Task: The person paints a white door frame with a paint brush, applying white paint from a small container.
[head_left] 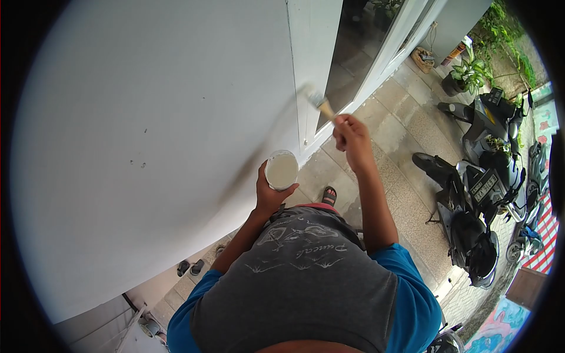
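My left hand [272,193] is wrapped round a cup of whitish paint [282,170], held upright near the white wall [176,117]. The paint fills much of the cup's round mouth, and white smears mark its rim. In my right hand [351,139], the fingers close on the wooden handle of a paintbrush [322,105]. Its pale bristles point up and left, overlapping the white door frame [312,53] in this view. The brush is up and to the right of the cup.
Right of the frame is a dark glass pane [358,47]. Parked motorbikes [471,188] stand along the right side of the tiled floor [391,141]. A potted plant [465,76] sits at the upper right. Loose sandals [190,268] lie by the wall's foot.
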The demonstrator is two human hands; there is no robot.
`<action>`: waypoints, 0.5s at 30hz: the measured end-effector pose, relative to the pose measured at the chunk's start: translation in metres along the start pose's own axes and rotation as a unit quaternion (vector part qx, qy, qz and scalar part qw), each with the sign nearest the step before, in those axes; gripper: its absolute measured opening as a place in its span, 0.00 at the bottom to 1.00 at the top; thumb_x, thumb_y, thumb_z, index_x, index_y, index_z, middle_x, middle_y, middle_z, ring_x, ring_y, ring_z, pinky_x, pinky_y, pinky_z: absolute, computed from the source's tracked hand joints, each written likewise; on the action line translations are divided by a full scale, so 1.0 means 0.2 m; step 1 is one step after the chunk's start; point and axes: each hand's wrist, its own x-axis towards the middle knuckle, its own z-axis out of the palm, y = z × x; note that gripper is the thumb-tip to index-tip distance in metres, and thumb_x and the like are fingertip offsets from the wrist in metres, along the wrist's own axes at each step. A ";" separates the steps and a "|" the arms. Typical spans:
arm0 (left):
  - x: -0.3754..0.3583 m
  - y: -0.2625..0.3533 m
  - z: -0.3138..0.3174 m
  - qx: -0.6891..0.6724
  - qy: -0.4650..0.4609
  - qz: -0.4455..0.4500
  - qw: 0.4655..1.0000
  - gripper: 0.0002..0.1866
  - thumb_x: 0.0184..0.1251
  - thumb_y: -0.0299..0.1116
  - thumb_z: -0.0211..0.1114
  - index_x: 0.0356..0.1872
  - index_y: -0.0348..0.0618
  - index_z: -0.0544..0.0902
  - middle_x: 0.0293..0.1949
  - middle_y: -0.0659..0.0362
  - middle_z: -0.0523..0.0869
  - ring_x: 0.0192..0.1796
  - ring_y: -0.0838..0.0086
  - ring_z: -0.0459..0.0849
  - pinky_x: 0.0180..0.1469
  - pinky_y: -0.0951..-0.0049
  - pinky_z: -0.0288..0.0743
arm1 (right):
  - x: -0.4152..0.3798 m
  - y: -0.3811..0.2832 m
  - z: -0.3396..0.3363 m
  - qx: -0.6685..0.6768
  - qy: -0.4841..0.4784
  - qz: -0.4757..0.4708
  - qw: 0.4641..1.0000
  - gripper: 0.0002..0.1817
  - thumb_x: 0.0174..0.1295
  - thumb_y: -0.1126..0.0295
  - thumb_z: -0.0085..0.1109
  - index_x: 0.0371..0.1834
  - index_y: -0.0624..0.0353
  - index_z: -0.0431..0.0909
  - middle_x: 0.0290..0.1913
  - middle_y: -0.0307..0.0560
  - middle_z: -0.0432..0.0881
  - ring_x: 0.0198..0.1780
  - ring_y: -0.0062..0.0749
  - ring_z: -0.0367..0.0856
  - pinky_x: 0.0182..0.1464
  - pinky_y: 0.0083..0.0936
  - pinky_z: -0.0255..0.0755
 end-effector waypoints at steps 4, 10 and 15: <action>0.00 -0.02 -0.01 0.005 0.002 -0.002 1.000 0.50 0.43 0.29 0.84 0.67 0.36 0.62 0.57 0.49 0.78 0.59 0.63 0.79 0.61 0.64 0.74 | -0.02 -0.16 0.08 0.010 -0.004 -0.184 0.983 0.10 0.74 0.65 0.54 0.45 0.61 0.76 0.23 0.31 0.71 0.23 0.13 0.63 0.24 0.13 0.54; 0.01 0.00 0.01 -0.008 0.008 0.019 1.000 0.49 0.44 0.29 0.84 0.67 0.36 0.62 0.57 0.49 0.79 0.59 0.64 0.80 0.61 0.64 0.74 | 0.28 0.54 -0.02 0.002 -0.027 -0.114 0.993 0.09 0.75 0.64 0.53 0.43 0.59 0.74 0.22 0.31 0.69 0.23 0.12 0.62 0.24 0.14 0.55; 0.00 -0.02 -0.01 -0.011 0.012 0.010 1.000 0.49 0.44 0.29 0.84 0.67 0.36 0.62 0.57 0.49 0.78 0.59 0.64 0.80 0.61 0.65 0.74 | 0.30 1.07 -0.17 0.016 -0.012 -0.010 1.000 0.10 0.74 0.64 0.54 0.42 0.60 0.75 0.21 0.32 0.70 0.21 0.14 0.63 0.24 0.15 0.56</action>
